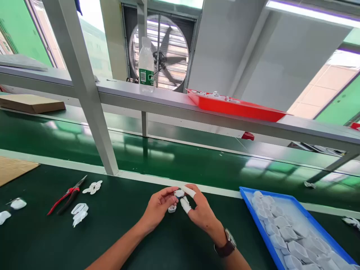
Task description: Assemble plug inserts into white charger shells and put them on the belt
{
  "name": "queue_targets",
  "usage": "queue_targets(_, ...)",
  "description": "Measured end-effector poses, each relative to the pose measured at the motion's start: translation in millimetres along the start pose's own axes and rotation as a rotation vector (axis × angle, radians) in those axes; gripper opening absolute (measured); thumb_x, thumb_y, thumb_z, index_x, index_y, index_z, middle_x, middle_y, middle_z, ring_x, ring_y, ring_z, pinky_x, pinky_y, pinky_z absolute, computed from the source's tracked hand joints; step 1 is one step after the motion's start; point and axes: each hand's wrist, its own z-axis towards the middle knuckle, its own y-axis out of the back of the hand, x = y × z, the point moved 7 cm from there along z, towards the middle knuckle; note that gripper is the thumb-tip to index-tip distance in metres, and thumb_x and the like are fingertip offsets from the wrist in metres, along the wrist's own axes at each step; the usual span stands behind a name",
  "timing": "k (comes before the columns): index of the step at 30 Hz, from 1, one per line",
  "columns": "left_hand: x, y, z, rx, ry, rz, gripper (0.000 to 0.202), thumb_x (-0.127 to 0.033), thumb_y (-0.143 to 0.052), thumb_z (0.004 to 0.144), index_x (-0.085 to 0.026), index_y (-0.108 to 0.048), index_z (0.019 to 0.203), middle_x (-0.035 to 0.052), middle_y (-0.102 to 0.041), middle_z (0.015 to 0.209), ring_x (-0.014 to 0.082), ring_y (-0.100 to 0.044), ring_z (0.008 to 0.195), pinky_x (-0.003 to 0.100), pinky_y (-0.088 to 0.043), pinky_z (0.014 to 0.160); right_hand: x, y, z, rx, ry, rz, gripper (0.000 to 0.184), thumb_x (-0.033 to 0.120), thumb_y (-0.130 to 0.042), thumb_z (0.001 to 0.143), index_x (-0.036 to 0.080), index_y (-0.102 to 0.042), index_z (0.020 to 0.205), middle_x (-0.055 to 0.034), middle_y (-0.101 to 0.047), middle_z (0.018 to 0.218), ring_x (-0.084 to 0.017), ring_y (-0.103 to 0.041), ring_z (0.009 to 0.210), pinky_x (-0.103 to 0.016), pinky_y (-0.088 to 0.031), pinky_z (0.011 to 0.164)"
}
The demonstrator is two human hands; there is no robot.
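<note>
My left hand (159, 207) and my right hand (200, 210) meet over the dark green bench, just before the conveyor edge. Both pinch a small white plastic part (178, 195) between the fingertips. The right hand's thumb and forefinger wear white finger cots, and a watch sits on that wrist. A second small white piece (172, 209) hangs just under the left fingers. A blue tray (247, 202) full of several white plastic parts lies to the right of my right hand.
Red-handled pliers (67, 195) and scraps of white plastic (79, 212) lie at the left. A green conveyor belt (174, 157) runs behind the bench. On the shelf above stand a water bottle (146, 65) and a red tray (239, 108). A slanted white frame post (92, 112) rises at the left.
</note>
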Motion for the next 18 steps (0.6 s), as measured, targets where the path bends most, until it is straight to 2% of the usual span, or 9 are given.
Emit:
queue_targets(2, -3.6, 0.2, -3.5, 0.014, 0.038, -0.069, 0.050, -0.041, -0.085, 0.076, -0.015, -0.074, 0.117, 0.0051, -0.073, 0.084, 0.0159, -0.064, 0.075, 0.032, -0.053, 0.078, 4.9, -0.8, 0.2, -0.009, 0.045, -0.010, 0.048, 0.014, -0.053, 0.093, 0.026, -0.056, 0.140, -0.0099, -0.066, 0.128, -0.022, -0.066, 0.116, -0.041, -0.056, 0.101)
queue_targets(5, -8.8, -5.8, -6.5, 0.072, 0.100, -0.159, 0.049, -0.038, -0.085, 0.077, -0.014, -0.073, 0.118, 0.0053, -0.071, 0.085, 0.0143, -0.063, 0.075, 0.032, -0.052, 0.079, 7.5, -0.6, -0.3, -0.039, 0.060, 0.001, 0.048, 0.017, -0.051, 0.097, 0.028, -0.054, 0.143, -0.0077, -0.071, 0.124, -0.020, -0.071, 0.106, -0.036, -0.060, 0.094)
queue_targets(7, -10.7, -6.0, -6.8, 0.107, 0.091, -0.133, 0.049, -0.041, -0.080, 0.082, -0.014, -0.070, 0.122, 0.0059, -0.069, 0.087, 0.0156, -0.063, 0.078, 0.034, -0.053, 0.080, 5.8, 3.8, -2.4, -0.089, 0.057, 0.022, 0.044, 0.018, -0.052, 0.098, 0.028, -0.057, 0.141, -0.0062, -0.073, 0.119, -0.019, -0.073, 0.101, -0.035, -0.061, 0.091)
queue_targets(8, -10.7, -2.7, -6.3, 0.110, 0.057, -0.066, 0.050, -0.043, -0.078, 0.084, -0.016, -0.068, 0.125, 0.0068, -0.069, 0.093, 0.0169, -0.064, 0.081, 0.035, -0.054, 0.081, 2.1, 6.8, -4.6, -0.119, 0.037, 0.041, 0.042, 0.019, -0.053, 0.098, 0.028, -0.059, 0.138, -0.0058, -0.074, 0.118, -0.019, -0.073, 0.101, -0.034, -0.062, 0.091)
queue_targets(10, -6.6, 9.2, -4.6, 0.084, -0.051, 0.202, 0.054, -0.042, -0.076, 0.084, -0.021, -0.063, 0.132, 0.0088, -0.067, 0.110, 0.0208, -0.064, 0.094, 0.039, -0.056, 0.086, -12.6, 12.5, -12.0, -0.179, -0.054, 0.104, 0.037, 0.021, -0.057, 0.097, 0.027, -0.063, 0.133, -0.0061, -0.076, 0.116, -0.020, -0.075, 0.101, -0.035, -0.063, 0.089)
queue_targets(13, 16.1, 24.2, -1.8, 0.076, -0.173, 0.680, 0.068, -0.031, -0.083, 0.074, -0.027, -0.060, 0.137, 0.0106, -0.062, 0.133, 0.0299, -0.058, 0.121, 0.051, -0.049, 0.108, -41.2, 14.6, -29.6, -0.239, -0.229, 0.213, 0.036, 0.026, -0.061, 0.094, 0.023, -0.065, 0.131, -0.0084, -0.078, 0.114, -0.022, -0.077, 0.100, -0.037, -0.066, 0.087)
queue_targets(14, 27.7, 26.4, -0.7, 0.095, -0.178, 0.783, 0.068, -0.027, -0.083, 0.072, -0.026, -0.060, 0.136, 0.0111, -0.062, 0.135, 0.0323, -0.056, 0.126, 0.055, -0.045, 0.112, -48.1, 12.8, -35.6, -0.239, -0.266, 0.235, 0.037, 0.026, -0.062, 0.094, 0.023, -0.064, 0.131, -0.0088, -0.078, 0.113, -0.023, -0.077, 0.099, -0.038, -0.066, 0.087)
queue_targets(16, 48.8, 27.4, 1.1, 0.130, -0.171, 0.881, 0.057, -0.019, -0.078, 0.074, -0.024, -0.064, 0.130, 0.0116, -0.065, 0.131, 0.0340, -0.056, 0.128, 0.058, -0.043, 0.114, -54.2, 7.5, -45.1, -0.219, -0.289, 0.229, 0.037, 0.026, -0.063, 0.094, 0.023, -0.065, 0.130, -0.0088, -0.078, 0.112, -0.023, -0.077, 0.098, -0.037, -0.067, 0.083)
queue_targets(18, 60.0, 24.3, 1.1, 0.145, -0.184, 0.887, 0.042, -0.015, -0.068, 0.083, -0.023, -0.066, 0.123, 0.0104, -0.069, 0.124, 0.0307, -0.061, 0.122, 0.053, -0.048, 0.110, -50.6, 2.9, -51.3, -0.202, -0.254, 0.160, 0.035, 0.023, -0.063, 0.093, 0.025, -0.065, 0.129, -0.0079, -0.078, 0.112, -0.022, -0.077, 0.095, -0.034, -0.067, 0.078)
